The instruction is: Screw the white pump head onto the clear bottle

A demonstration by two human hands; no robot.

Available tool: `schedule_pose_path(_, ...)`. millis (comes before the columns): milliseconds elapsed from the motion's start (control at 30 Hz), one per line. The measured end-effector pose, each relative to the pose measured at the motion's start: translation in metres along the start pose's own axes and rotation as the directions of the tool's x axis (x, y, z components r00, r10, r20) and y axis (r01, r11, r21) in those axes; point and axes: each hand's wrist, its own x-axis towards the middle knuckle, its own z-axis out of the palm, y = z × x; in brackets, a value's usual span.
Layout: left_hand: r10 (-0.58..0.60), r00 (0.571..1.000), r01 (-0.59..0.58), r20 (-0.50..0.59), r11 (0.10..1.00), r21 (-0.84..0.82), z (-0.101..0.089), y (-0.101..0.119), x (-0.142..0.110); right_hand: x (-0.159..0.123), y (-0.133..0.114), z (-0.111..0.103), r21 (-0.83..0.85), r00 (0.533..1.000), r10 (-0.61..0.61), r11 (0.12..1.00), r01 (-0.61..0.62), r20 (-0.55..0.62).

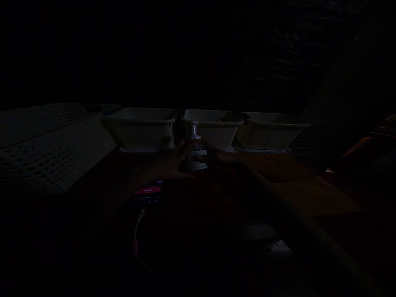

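Observation:
The scene is very dark. In the middle stands a small pale bottle [197, 166] with a narrow neck and a light cap; a second pale knob shows just right of the neck, and I cannot tell whether it belongs to the same bottle. From the left, my left hand [176, 163] curves round the bottle, fingers at its upper part and thumb low on the near side. My right hand [218, 156] closes on it from the right, fingertips across its front. Below my left hand lies a phone [148, 192] with a lit screen.
Three pale tubs stand in a row behind: a left tub [142, 132], a middle tub [219, 134] and a right tub [267, 136]. A perforated pale basket [62, 152] is at left. A white cable [136, 229] lies in front on the brown tabletop [309, 194].

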Motion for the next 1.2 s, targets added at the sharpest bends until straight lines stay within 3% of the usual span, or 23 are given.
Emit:
schedule_pose_path(300, 0.058, 0.997, -0.059, -0.041, 0.998, -0.024, -0.0019, 0.002, -0.0005, 0.0003, -0.0011, -0.0011, -0.036, 1.0, -0.015, 0.999, 0.015, 0.014)
schedule_pose_path(900, 0.028, 0.999, -0.027, -0.045, 1.0, 0.011, -0.0002, 0.0016, -0.0006, -0.0001, -0.0002, 0.0, -0.051, 1.0, -0.011, 0.999, 0.01, -0.017)
schedule_pose_path(1100, 0.149, 0.985, -0.153, -0.087, 0.987, -0.041, -0.0031, 0.0052, -0.0009, 0.0021, 0.0037, -0.0021, -0.057, 0.999, -0.003, 0.998, 0.001, -0.041)
schedule_pose_path(1200, 0.148, 0.986, -0.15, -0.083, 0.988, -0.025, -0.0016, 0.0025, 0.0, 0.0023, 0.0037, -0.0022, -0.035, 0.998, 0.001, 0.999, -0.003, -0.058)
